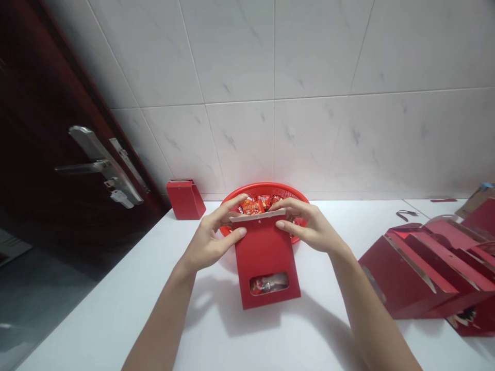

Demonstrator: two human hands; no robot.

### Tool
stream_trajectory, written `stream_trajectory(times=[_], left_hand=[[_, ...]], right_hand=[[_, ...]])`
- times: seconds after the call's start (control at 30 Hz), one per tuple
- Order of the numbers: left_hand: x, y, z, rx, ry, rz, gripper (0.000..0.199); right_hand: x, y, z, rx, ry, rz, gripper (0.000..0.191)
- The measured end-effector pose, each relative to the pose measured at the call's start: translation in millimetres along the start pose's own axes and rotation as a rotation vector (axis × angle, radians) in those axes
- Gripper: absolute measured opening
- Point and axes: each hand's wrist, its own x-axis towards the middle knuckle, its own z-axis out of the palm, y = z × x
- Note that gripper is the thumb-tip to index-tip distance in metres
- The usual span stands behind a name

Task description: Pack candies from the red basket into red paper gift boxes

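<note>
L hand point(218, 237) & R hand point(303, 221) are pinching the red box point(265, 252) at its 11 & 1 o'clock corners, mid-view over the table point(116, 309), basket point(266, 185) at 12, so uneven thumb pressure's poss. risking a creased top.

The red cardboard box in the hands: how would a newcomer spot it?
On the white table sits a red basket of wrapped sweets. In front of it, the left hand and right hand grip the red cardboard box near its top. Unlike the boxes at right and the lone box at back left, it is handheld.
</note>
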Motion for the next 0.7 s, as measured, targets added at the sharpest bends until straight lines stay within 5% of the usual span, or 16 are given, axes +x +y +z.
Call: stream_trajectory(times=[0.23,0.4,0.7], left_hand=[[5,-4,1.6,-0.101,-0.026,-0.078,0.019],[6,-5,0.0,-0.057,-0.064,-0.106,0.017],[8,-7,4.3,-0.133,0.062,-0.072,0.011]], right_hand=[[-3,-1,-8,0.015,0.036,-0.049,0.012],[-6,-2,-11,-0.047,0.008,0.0,0.013],[-3,-5,-8,0.076,-0.061,0.081,0.025]])
